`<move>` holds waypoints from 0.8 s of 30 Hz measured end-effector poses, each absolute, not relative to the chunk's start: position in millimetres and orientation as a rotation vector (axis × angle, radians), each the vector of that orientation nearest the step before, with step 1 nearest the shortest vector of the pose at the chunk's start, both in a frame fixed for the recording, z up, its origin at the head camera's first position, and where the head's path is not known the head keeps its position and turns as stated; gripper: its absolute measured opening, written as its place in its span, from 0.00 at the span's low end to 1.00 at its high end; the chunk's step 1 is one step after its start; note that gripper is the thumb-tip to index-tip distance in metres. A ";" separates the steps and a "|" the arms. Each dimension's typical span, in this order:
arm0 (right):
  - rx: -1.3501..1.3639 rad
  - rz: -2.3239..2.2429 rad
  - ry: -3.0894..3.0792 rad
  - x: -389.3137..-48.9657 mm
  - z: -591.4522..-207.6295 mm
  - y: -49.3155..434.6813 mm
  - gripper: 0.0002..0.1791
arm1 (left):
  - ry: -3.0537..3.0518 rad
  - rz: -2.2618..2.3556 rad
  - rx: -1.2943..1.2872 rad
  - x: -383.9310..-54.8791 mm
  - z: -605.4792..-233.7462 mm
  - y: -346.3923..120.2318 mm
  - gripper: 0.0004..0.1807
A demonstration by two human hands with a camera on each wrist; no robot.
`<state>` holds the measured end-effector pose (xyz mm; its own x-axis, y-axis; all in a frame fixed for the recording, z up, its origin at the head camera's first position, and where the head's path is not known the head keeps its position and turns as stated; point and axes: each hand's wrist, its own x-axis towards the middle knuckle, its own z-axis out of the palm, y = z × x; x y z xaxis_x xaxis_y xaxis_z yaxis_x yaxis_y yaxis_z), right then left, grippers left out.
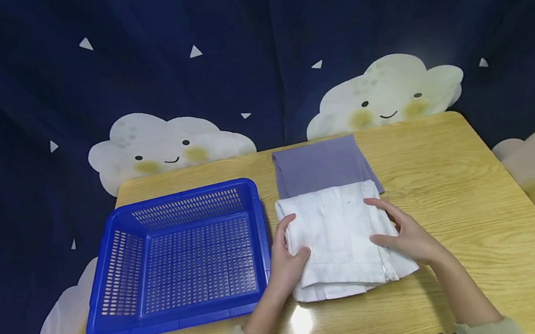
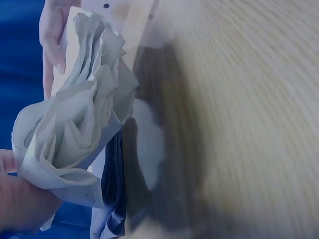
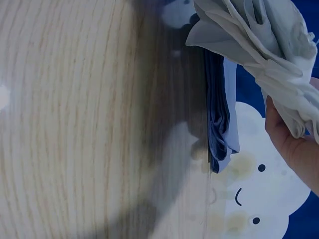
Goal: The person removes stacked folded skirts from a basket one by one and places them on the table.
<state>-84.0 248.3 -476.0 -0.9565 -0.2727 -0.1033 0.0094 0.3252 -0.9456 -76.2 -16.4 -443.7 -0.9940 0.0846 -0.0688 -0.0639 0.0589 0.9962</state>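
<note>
Both hands hold a folded white garment [image 1: 339, 238] with visible seams, its stacked layers bunched along the edge that faces the wrist cameras. My left hand [image 1: 287, 262] grips its left side, and my right hand [image 1: 408, 234] grips the right side, thumbs lying on top. The garment is lifted off the table, with a shadow under it in both wrist views. Beyond it lies a folded purple cloth [image 1: 318, 167], its near part hidden by the garment in the head view. The fingers under the white layers are mostly hidden.
A blue plastic basket [image 1: 266, 233] with slotted walls stands left of the garment, close to my left hand; nothing lies in it. The wooden table [image 1: 482, 224] reaches back to a dark blue curtain [image 1: 240, 10] with clouds.
</note>
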 end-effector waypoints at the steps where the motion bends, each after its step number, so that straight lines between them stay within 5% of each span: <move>1: -0.242 -1.679 2.347 -83.6 -476.8 248.8 0.38 | 2.221 2.081 0.024 -75.7 -444.3 -15.4 0.37; 24: -0.240 -1.661 2.389 -76.2 -496.2 255.7 0.38 | 2.279 2.085 0.018 -65.7 -474.4 -4.8 0.37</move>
<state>-76.2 255.7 -496.2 -0.9620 -0.2585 -0.0878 -0.0077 0.3474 -0.9377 -65.7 -4.8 -474.4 -0.9986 0.0438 -0.0309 -0.0269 0.0894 0.9956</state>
